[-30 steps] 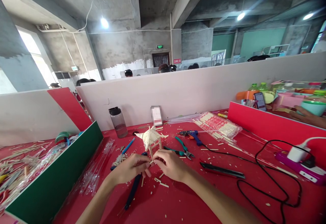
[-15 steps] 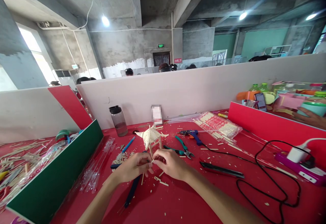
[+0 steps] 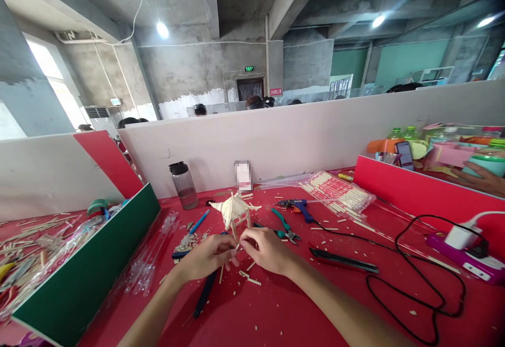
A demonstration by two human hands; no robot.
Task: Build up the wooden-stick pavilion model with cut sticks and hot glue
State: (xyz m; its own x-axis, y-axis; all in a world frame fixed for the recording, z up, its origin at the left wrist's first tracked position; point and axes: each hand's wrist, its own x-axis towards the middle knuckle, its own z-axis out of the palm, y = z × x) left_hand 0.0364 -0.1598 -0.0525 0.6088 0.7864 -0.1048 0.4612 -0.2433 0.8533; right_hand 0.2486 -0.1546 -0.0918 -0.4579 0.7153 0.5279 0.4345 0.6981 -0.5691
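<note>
My left hand point(image 3: 209, 257) and my right hand point(image 3: 265, 251) meet over the red table, fingertips pinched close together. Between them is a tiny pale piece that looks like a bit of wooden stick point(image 3: 238, 247), mostly hidden by the fingers. Just beyond stands a small pavilion model point(image 3: 234, 209) made of pale sticks, with a curved roof on thin legs. Short cut sticks point(image 3: 250, 279) lie below my right hand. A dark blue-handled tool point(image 3: 205, 297) lies under my left hand, partly covered.
Teal-handled cutting pliers point(image 3: 288, 228), a blue glue gun point(image 3: 299, 209) and a black cutter knife point(image 3: 343, 261) lie to the right. A water bottle point(image 3: 184, 186) stands back left. Bagged sticks point(image 3: 339, 194), a looping black cable point(image 3: 434, 305) and a co-worker's hand point(image 3: 485, 178) are farther right.
My right hand has shifted slightly right and its fingertips have drawn a little away from the left ones. The model and tools have not moved.
</note>
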